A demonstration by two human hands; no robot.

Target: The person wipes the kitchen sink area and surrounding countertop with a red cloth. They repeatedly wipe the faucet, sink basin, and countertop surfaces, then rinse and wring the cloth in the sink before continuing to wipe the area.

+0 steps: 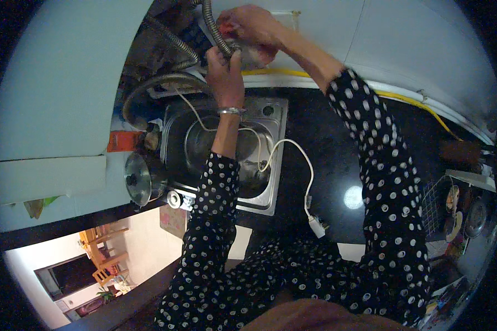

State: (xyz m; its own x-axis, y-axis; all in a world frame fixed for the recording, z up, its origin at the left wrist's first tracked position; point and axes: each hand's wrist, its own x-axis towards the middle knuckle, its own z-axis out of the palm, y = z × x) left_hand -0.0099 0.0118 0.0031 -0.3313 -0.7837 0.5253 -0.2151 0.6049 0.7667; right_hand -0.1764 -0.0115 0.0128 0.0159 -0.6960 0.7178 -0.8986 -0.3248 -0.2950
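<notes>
My left hand, with a bracelet at its wrist, has its fingers around the lower end of a corrugated metal hose above the sink. Beside it, close to the wall, my right hand is closed on a pale and reddish cloth. The cloth is blurred and partly covered by the hand. Below my left forearm sits a stainless steel sink. A white cable runs across the sink, and its plug lies at the counter's front edge.
A second corrugated hose and a thick curved hose are at the left. A glass-lidded pot stands left of the sink. A yellow pipe follows the wall. Over the dark counter, a wire rack sits at the right.
</notes>
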